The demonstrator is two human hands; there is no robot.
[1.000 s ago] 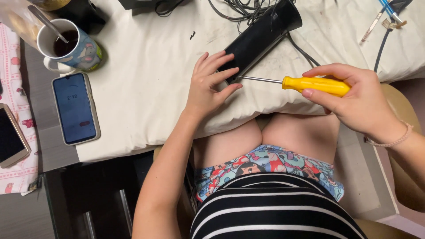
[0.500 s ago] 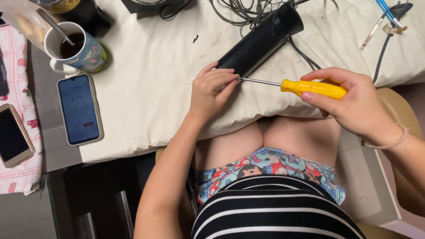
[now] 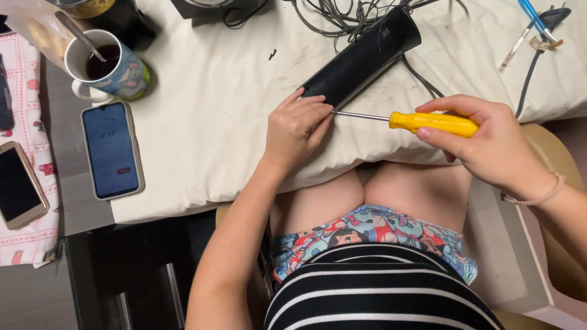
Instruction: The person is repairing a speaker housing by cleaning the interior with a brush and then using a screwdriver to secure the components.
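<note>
Head view | your right hand: grip closed around the yellow screwdriver handle | your left hand: fingers pinched at its tip, against the black cylinder's near end (lying on the white cloth) | count: one mug, two phones.

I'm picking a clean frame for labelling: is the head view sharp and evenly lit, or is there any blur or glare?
Head view: sharp, with soft, even light; the left hand, right hand and yellow screwdriver show no motion blur; only faint shadows on the white cloth; slight sheen on the black cylinder; the phone screen is dim.
</note>
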